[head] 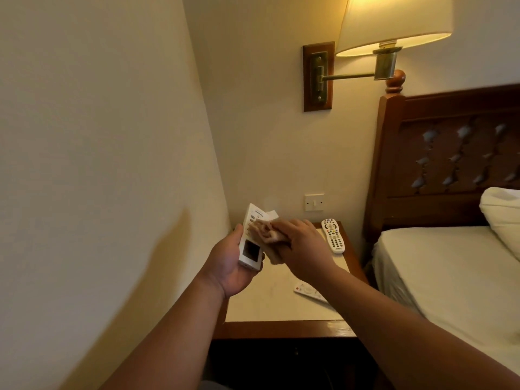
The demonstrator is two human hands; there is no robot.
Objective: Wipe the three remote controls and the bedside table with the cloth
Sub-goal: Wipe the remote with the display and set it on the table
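L hand (229, 261) grips white remote (251, 240), R hand (302, 244) presses cloth (270, 239) onto it

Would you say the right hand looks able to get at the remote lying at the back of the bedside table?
Probably yes: that remote lies uncovered just beside the right hand, nothing between them, though the hand holds the cloth.
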